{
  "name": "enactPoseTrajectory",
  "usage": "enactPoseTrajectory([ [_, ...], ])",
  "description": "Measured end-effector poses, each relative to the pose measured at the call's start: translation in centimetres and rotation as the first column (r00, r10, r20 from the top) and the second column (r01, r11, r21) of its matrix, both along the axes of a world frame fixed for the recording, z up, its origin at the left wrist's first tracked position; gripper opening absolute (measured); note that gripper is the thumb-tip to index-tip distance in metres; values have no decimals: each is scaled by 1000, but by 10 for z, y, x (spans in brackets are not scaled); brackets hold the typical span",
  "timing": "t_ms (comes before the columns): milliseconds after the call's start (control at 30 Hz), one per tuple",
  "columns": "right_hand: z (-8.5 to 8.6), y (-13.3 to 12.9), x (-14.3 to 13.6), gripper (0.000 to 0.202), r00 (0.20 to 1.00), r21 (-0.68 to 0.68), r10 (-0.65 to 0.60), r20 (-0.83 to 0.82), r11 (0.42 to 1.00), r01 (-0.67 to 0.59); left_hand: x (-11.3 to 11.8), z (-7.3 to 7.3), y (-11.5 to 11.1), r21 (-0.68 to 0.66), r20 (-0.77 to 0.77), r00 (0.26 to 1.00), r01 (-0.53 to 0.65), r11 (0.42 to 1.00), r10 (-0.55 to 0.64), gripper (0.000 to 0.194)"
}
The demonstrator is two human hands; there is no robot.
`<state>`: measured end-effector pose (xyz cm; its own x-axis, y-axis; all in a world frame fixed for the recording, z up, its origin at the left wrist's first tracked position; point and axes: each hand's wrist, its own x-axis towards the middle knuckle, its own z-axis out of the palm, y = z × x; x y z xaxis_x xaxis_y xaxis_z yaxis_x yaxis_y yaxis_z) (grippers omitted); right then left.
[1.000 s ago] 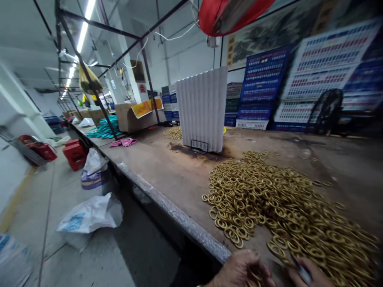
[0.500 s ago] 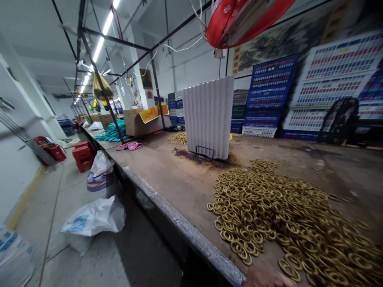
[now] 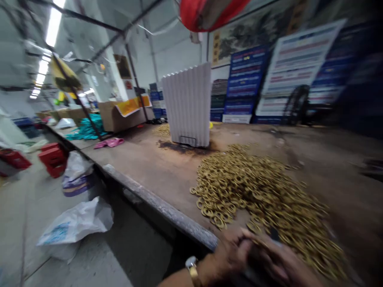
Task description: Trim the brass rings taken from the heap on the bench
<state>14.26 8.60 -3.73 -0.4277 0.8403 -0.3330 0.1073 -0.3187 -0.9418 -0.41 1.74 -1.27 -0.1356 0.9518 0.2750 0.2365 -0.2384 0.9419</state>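
A broad pile of brass-coloured rings (image 3: 239,179) is spread over the brown worktable (image 3: 140,167). At the bottom of the head view, my left hand (image 3: 229,255), with a gold-banded watch (image 3: 193,271) on its wrist, is closed with its fingers curled. My right hand (image 3: 289,261) is close against it, its fingers also bent inward, at the pile's near edge. Motion blur and the fingers hide what lies between the hands. A small dark piece (image 3: 274,234) shows beside the right hand's fingers.
A white corrugated panel (image 3: 188,105) stands upright behind the pile. Blue crates (image 3: 245,83) and white crates (image 3: 291,71) are stacked along the back. A pink cloth (image 3: 109,142) lies farther left. White sacks (image 3: 79,225) and red stools (image 3: 54,159) occupy the floor.
My view has swung to the right. Both hands have come into the lower part of the picture, close together, where only a blurred bit of a hand showed before.
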Motion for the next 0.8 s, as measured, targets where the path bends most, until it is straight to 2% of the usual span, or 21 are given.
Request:
enactPoseTrajectory([
  [67,12,-1,-4,25,990,41,-75,123,997,70,0,-5,1,-84,37,996,-79,993,83,20],
  [100,16,0,-6,24,972,145,-159,174,980,134,-1,-7,2,-130,79,991,-92,987,103,19],
  [167,22,2,-7,21,913,424,-355,200,872,246,-3,-8,4,-240,181,976,-73,968,118,15],
  [200,24,1,-7,21,900,509,-391,191,824,250,-4,-7,6,-296,219,968,-52,954,121,15],
  [267,26,-5,-9,22,905,571,-377,197,794,207,-5,-4,8,-354,231,966,-29,935,118,16],
  [367,26,-20,-16,23,953,640,-247,176,764,80,-2,0,7,-308,186,979,-24,951,85,17],
  [433,25,-26,-21,23,973,646,-161,168,763,15,0,2,6,-264,180,981,-17,964,67,16],
  [500,23,-27,-25,19,981,604,-112,162,797,-9,0,1,5,-274,211,976,9,962,52,17],
  [600,20,-22,-25,17,982,505,-134,131,861,51,-1,0,3,-367,313,950,109,924,12,22],
  [667,18,-19,-24,16,984,439,-153,90,893,98,-2,2,1,-412,414,910,204,888,-18,26],
  [800,17,-17,-23,20,993,318,-122,-5,941,117,0,8,-2,-398,605,795,346,849,-40,29],
])
